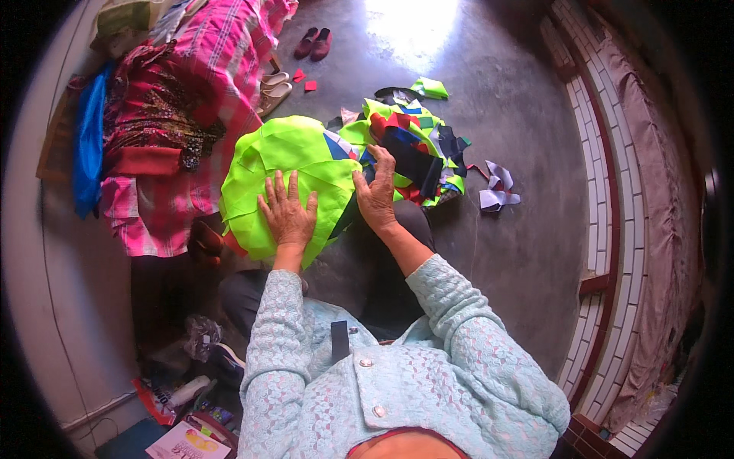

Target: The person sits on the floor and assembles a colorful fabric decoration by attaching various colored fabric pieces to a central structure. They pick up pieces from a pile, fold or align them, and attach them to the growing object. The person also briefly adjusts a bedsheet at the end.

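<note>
A rounded piece made of overlapping neon yellow-green fabric patches (279,153) lies in front of me, over my lap. My left hand (289,216) rests flat on it with the fingers spread. At its right edge, beside some white and blue patches, is my right hand (376,191). Its thumb stands apart from the fingers, and I see nothing held between them. Just beyond the right hand is a heap of fabric scraps (413,149) in neon, black, red, blue and white.
A pink plaid cloth (222,69) covers furniture at the left, with dark red shoes (313,44) and pale shoes (274,93) nearby. White scraps (499,187) lie on the grey floor at right. Packages (187,442) sit at lower left. White tiles (592,164) edge the right side.
</note>
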A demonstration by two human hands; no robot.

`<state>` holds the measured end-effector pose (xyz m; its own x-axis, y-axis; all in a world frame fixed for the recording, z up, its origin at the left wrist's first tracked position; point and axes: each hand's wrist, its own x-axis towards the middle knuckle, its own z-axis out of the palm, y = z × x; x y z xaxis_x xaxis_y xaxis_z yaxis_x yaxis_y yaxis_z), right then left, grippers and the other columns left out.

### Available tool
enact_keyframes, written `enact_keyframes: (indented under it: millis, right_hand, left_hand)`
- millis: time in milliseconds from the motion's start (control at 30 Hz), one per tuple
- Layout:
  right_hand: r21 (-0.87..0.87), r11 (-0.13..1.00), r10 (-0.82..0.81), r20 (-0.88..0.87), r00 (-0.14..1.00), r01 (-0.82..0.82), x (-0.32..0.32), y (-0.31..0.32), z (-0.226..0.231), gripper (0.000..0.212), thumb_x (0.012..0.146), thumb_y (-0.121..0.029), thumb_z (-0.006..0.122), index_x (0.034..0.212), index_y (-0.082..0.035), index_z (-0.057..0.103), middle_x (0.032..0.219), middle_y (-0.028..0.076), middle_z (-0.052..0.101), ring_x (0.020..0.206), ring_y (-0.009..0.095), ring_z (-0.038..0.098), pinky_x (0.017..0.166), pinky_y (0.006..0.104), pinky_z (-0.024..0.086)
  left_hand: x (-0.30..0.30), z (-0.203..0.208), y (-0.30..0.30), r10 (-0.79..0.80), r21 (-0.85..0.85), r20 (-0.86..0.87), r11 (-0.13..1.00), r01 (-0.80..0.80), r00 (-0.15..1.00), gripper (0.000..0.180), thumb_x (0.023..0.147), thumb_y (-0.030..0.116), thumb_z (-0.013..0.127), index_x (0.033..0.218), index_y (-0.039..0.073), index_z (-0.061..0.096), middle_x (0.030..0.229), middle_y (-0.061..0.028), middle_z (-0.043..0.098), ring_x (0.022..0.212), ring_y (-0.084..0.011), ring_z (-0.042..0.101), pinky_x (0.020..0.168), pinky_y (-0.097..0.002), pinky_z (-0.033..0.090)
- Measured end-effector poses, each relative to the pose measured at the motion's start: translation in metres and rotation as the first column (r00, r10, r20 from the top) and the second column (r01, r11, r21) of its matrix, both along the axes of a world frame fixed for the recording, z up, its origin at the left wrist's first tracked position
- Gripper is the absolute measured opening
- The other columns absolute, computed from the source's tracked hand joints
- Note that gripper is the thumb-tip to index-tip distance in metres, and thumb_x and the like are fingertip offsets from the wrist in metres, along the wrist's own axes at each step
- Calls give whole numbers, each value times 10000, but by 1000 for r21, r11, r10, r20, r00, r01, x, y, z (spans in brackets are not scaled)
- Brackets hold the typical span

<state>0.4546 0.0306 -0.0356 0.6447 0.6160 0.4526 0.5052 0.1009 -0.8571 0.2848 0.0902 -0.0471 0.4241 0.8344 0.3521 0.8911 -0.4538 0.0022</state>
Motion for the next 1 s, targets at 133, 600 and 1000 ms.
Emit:
enact_keyframes:
  millis: [133, 600, 1000]
  right_hand:
    - [284, 957, 190, -455, 870, -61, 24, -12, 26, 320, 877, -11, 549, 1192, -32, 492, 1136, 73, 568, 1031, 174, 574, 912, 289, 459]
    - [-314, 949, -285, -802, 525, 34, 192, -93, -200, 206, 862, -76, 593, 1061, -29, 573, 859, 34, 610, 719, 123, 609, 596, 256, 516]
    - [-330, 944, -328, -926, 188, 21, 200, -73, -296, 586, 872, -72, 553, 1400, -87, 299, 1299, 107, 418, 920, 223, 613, 644, 360, 539]
  left_hand:
    - [0, 1, 0, 11, -12, -11, 1000, -11, 1000, 604, 859, 488, 495, 1378, 194, 403, 1448, -108, 333, 1354, -327, 268, 1069, -575, 187]
    - [7, 10, -1, 9, -37, -64, 999, -11, 998, 610, 837, 444, 519, 1367, 159, 419, 1450, -118, 330, 1359, -319, 269, 1081, -532, 190]
    - [12, 17, 1, 9, -129, -102, 991, -22, 995, 625, 857, 408, 468, 1396, 106, 372, 1483, -121, 292, 1384, -309, 232, 1111, -494, 131]
